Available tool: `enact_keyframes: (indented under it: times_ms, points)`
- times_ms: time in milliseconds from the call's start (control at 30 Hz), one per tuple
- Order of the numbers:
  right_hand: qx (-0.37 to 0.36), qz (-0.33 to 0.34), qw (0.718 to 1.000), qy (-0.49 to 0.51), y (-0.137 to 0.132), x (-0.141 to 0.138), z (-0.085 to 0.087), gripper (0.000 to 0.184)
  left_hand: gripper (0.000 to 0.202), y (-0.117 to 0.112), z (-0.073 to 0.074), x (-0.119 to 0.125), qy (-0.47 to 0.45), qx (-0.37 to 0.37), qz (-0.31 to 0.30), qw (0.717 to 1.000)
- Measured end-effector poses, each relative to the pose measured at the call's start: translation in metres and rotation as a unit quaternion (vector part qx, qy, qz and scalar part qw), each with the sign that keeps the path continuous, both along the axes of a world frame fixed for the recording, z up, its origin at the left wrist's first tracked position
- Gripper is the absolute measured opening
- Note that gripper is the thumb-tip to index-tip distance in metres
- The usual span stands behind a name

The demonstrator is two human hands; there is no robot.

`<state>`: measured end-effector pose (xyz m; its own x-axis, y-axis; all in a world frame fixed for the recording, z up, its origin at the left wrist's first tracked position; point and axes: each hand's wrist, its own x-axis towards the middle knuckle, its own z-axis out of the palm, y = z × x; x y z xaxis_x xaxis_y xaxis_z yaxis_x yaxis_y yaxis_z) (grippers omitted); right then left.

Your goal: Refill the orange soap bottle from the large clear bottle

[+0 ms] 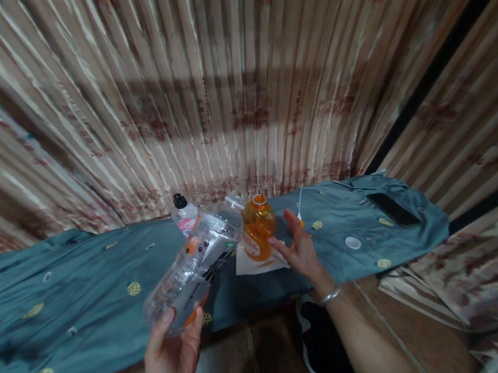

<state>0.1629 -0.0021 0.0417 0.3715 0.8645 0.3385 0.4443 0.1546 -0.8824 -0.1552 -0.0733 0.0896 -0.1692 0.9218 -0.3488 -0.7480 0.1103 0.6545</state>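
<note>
My left hand [172,349] grips the base of a clear, empty plastic bottle [190,267], which tilts up and away toward the middle. An orange bottle [258,228] with no cap stands upright on a white paper [259,263] on the blue-grey cloth [84,294]. Beside that orange bottle's right side my right hand [298,247] is held up with fingers spread, close to it or just touching, holding nothing. A silver bangle sits on its wrist.
A black-capped bottle [184,216] stands behind the clear one. A dark phone [392,209] lies at the cloth's right end, a white round lid [352,242] nearer. Striped curtains [227,91] hang behind. Brown floor shows at the front.
</note>
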Motion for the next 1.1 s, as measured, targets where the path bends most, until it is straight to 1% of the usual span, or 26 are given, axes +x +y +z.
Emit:
enact_keyframes:
  times_ms: [67, 133, 167, 233, 267, 300, 400, 500, 533, 567, 633, 667, 733, 800, 900, 933, 1000, 1067, 1100]
  points:
    - [0.033, -0.010, 0.999, -0.027, -0.011, 0.003, 0.012, 0.111, 0.075, 0.000, 0.000, 0.002, -0.002, 0.006, -0.006, 1.000]
    - [0.063, 0.007, 0.997, -0.051, -0.026, -0.004, 0.026, 0.106, 0.079, 0.001, -0.001, 0.002, -0.001, 0.015, -0.009, 1.000]
    - [0.070, 0.024, 0.996, -0.051, -0.034, -0.011, 0.032, 0.101, 0.080, 0.002, -0.003, 0.002, -0.001, 0.017, -0.013, 1.000]
    - [0.070, 0.082, 0.994, -0.021, -0.047, -0.031, 0.042, 0.091, 0.081, 0.004, -0.006, 0.000, -0.002, 0.010, -0.026, 1.000]
    - [0.062, 0.117, 0.991, 0.006, -0.051, -0.042, 0.046, 0.088, 0.082, 0.006, -0.008, -0.002, -0.004, 0.003, -0.033, 0.999]
    - [0.050, 0.152, 0.986, 0.038, -0.053, -0.053, 0.048, 0.091, 0.084, 0.008, -0.011, -0.003, -0.005, -0.005, -0.039, 0.999]
    - [0.012, 0.241, 0.958, 0.152, -0.047, -0.083, 0.055, 0.104, 0.093, 0.011, -0.015, -0.007, -0.011, -0.017, -0.040, 0.999]
    - [-0.006, 0.317, 0.912, 0.259, -0.030, -0.103, 0.065, 0.119, 0.100, 0.008, -0.013, -0.006, -0.012, -0.015, -0.046, 0.999]
    - [-0.013, 0.330, 0.899, 0.286, -0.025, -0.108, 0.069, 0.118, 0.100, 0.006, -0.011, -0.005, -0.010, -0.010, -0.042, 0.999]
    - [-0.021, 0.340, 0.888, 0.310, -0.021, -0.113, 0.074, 0.112, 0.100, 0.004, -0.009, -0.003, -0.006, -0.004, -0.035, 0.999]
    - [-0.032, 0.348, 0.871, 0.345, -0.016, -0.121, 0.084, 0.095, 0.096, -0.001, -0.004, 0.001, 0.008, 0.009, -0.015, 1.000]
    - [-0.030, 0.348, 0.866, 0.358, -0.014, -0.125, 0.090, 0.090, 0.094, -0.003, -0.003, 0.002, 0.017, 0.016, -0.009, 1.000]
    - [-0.024, 0.345, 0.859, 0.377, -0.014, -0.131, 0.098, 0.087, 0.089, -0.006, -0.001, 0.005, 0.037, 0.026, -0.010, 0.999]
    - [-0.023, 0.344, 0.854, 0.389, -0.014, -0.134, 0.104, 0.084, 0.084, -0.008, -0.003, 0.008, 0.055, 0.038, -0.022, 0.997]
    - [-0.022, 0.329, 0.851, 0.408, -0.014, -0.137, 0.107, 0.080, 0.081, -0.011, -0.010, 0.013, 0.076, 0.052, -0.025, 0.995]
    - [-0.022, 0.323, 0.851, 0.413, -0.013, -0.137, 0.106, 0.079, 0.084, -0.011, -0.012, 0.014, 0.081, 0.054, -0.016, 0.995]
    - [-0.023, 0.312, 0.854, 0.416, -0.013, -0.137, 0.102, 0.077, 0.097, -0.012, -0.015, 0.017, 0.090, 0.051, 0.007, 0.995]
    - [-0.025, 0.304, 0.858, 0.414, -0.013, -0.138, 0.099, 0.079, 0.112, -0.011, -0.015, 0.017, 0.099, 0.047, 0.023, 0.994]
    - [-0.027, 0.301, 0.860, 0.411, -0.013, -0.138, 0.098, 0.080, 0.113, -0.009, -0.014, 0.016, 0.103, 0.045, 0.027, 0.993]
